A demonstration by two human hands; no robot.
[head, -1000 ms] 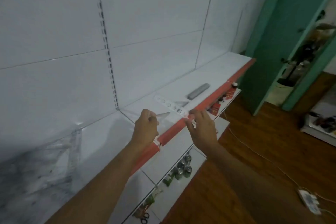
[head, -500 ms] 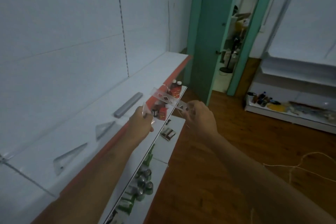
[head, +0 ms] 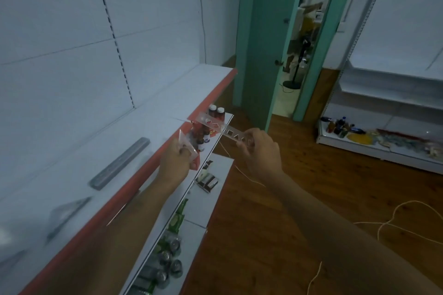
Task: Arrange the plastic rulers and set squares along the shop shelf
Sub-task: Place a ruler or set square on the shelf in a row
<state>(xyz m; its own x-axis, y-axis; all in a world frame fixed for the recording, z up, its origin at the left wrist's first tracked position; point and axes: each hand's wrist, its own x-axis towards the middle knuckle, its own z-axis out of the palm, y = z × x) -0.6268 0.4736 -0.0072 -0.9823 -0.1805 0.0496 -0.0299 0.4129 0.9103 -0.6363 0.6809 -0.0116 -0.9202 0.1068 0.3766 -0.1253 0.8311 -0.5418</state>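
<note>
At centre frame, a clear stencil ruler [head: 224, 130] is pinched at its near end by the right hand [head: 260, 151], held out in the air beside the red-edged shelf [head: 153, 112]. A small clear set square [head: 188, 145] is gripped in the curled fingers of the left hand [head: 175, 163]. At left, a grey ruler [head: 119, 166] and another set square [head: 67, 213] lie flat on the shelf.

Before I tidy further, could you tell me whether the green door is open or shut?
Open: the green door stands swung aside, and the room beyond shows through the doorway.
</note>
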